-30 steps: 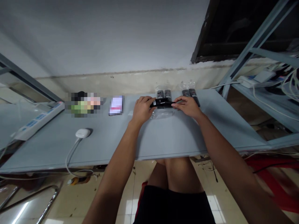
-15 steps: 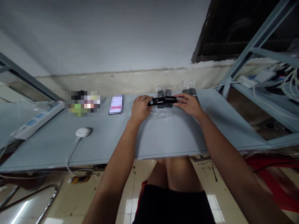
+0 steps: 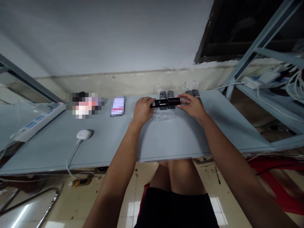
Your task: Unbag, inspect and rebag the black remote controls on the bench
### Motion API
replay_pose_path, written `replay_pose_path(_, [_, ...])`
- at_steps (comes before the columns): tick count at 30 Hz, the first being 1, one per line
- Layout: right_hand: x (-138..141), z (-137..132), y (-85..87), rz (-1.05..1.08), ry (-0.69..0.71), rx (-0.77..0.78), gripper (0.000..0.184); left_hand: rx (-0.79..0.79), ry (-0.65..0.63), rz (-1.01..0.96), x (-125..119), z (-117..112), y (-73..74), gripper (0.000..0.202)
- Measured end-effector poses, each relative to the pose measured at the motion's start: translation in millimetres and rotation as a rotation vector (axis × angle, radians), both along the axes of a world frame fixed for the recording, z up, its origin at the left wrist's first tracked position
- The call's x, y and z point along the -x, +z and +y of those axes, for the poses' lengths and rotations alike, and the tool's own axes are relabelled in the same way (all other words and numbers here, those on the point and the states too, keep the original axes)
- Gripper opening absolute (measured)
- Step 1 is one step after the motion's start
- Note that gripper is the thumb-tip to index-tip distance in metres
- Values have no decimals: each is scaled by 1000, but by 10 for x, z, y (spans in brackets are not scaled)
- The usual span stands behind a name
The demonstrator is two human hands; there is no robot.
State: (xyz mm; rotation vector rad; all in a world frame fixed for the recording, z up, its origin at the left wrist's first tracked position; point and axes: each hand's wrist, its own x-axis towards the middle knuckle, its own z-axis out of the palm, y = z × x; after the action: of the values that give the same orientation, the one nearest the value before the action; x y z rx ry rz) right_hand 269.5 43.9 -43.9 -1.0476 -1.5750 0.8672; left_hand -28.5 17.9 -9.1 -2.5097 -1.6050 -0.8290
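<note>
A long, narrow black device (image 3: 174, 101) in two end-to-end sections is held level between my hands, above the grey tabletop (image 3: 173, 139). My left hand (image 3: 142, 110) is closed around its left end, near a small white label. On the other end, my right hand (image 3: 192, 106) pinches with thumb and fingertips. Just behind and partly hidden by the device lie two dark oblong pieces (image 3: 162, 95) in a clear plastic bag (image 3: 163, 117). A second bagged dark pair (image 3: 195, 93) is partly covered by my right hand.
To the left are a phone (image 3: 118, 106) with a lit, blurred screen, a white rounded gadget (image 3: 84, 135) on a cable, and a white power strip (image 3: 39, 123). Metal shelf posts (image 3: 247, 57) frame the sides. A wall (image 3: 118, 38) stands behind.
The black device has turned slightly, so more of its inner face shows toward me. Both hands keep their hold in nearly the same place.
</note>
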Motion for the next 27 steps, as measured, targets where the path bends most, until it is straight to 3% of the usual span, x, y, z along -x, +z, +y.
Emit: replay_pose_path(27, [26, -21, 3, -28, 1, 11, 66, 5, -6, 0, -1, -15, 15, 46])
